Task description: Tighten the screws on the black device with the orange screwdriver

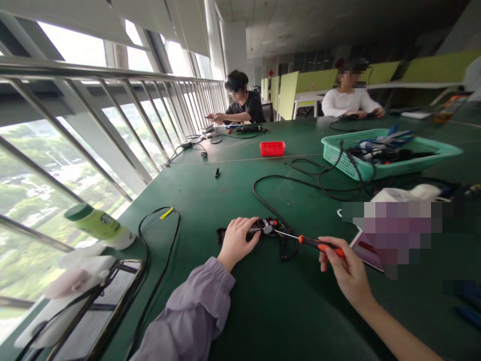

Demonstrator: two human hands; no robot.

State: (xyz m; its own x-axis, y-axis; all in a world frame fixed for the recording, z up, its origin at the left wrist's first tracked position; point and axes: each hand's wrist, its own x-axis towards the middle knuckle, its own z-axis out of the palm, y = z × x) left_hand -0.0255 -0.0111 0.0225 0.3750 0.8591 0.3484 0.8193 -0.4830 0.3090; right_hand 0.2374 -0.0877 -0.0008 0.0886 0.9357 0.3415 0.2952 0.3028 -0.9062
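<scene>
A black tool body (268,227) with exposed inner parts and a cable lies on the green table. My left hand (239,239) is wrapped over its left part and presses it down. In my right hand (343,265) is an orange and black screwdriver (313,243), gripped by the end of its handle. The screwdriver's shaft points left, and its tip reaches the exposed parts; whether it sits on a screw is too small to tell. A black handle piece (288,248) lies just below the shaft.
A teal basket (343,163) of tools and a red tray (272,149) stand farther back. Black cable (278,176) loops across the table. At the left are a green bottle (99,225) and a phone (103,306). Two people sit at the far side.
</scene>
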